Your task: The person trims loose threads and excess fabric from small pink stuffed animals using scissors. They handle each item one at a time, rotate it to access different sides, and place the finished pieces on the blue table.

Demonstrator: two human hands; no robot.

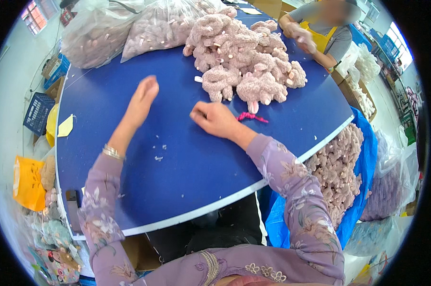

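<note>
My left hand (pixel 142 99) is raised over the blue table (pixel 144 143), its fingers together and curled. Nothing sticks out of it, but its inner side is hidden. Farther right, my right hand (pixel 214 118) has its fingers bent in and closed; whatever they may hold cannot be made out. By its wrist lies a pink, twisted cord-like piece (pixel 253 117). Just beyond the right hand, fluffy pinkish-grey plush pieces (pixel 260 88) with small pale tags are heaped, one plush piece (pixel 219 83) at the heap's near left side.
Clear plastic bags (pixel 160 28) of plush stand at the far left. A person (pixel 315 35) in a yellow apron handles a plush piece at the far right. A blue sack (pixel 363 157) of plush touches the right table edge. White scraps (pixel 159 158) dot the tabletop; a dark phone-like object (pixel 73 209) lies left.
</note>
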